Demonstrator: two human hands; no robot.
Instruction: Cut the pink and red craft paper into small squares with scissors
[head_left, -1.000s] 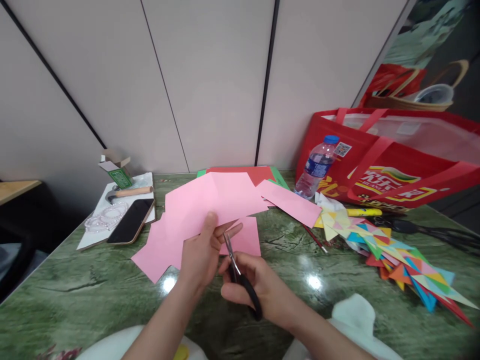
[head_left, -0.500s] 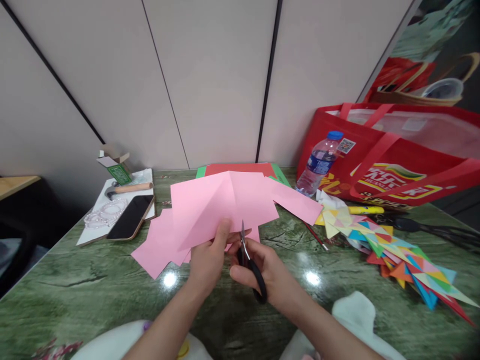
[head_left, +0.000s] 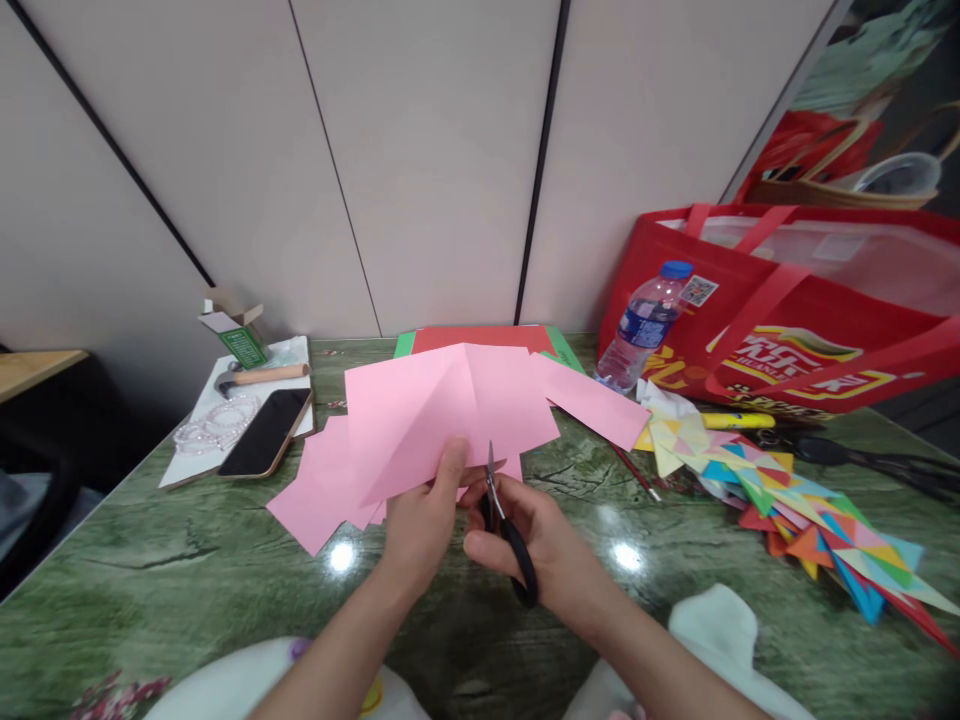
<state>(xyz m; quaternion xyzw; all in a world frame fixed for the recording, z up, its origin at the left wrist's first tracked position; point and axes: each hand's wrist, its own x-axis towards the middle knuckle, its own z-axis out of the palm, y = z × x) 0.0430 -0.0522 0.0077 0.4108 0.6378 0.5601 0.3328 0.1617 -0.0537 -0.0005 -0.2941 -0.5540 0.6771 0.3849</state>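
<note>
A creased sheet of pink paper (head_left: 420, 410) is pinched at its lower edge by my left hand (head_left: 424, 520), thumb on top. My right hand (head_left: 536, 540) grips a pair of scissors (head_left: 514, 545) with black handles, its fingers in the loops. The blades are spread and point up and away, close to the paper's lower edge by my left fingertips. Whether the paper lies between the blades I cannot tell. More pink pieces (head_left: 319, 490) lie on the table under and left of the sheet, and a pink strip (head_left: 592, 400) lies to its right.
On the green table (head_left: 187, 590), a phone (head_left: 266, 432), hammer (head_left: 266, 375), beads (head_left: 217, 425) and small green box (head_left: 244, 340) sit left. Red and green sheets (head_left: 480, 338) lie behind. Rightward are a water bottle (head_left: 643, 325), red bag (head_left: 750, 300), yellow tube (head_left: 739, 420) and folded colourful paper pieces (head_left: 810, 500).
The whole view has shifted slightly, so everything appears a little further right. Both hands keep nearly the same hold on the paper and the scissors.
</note>
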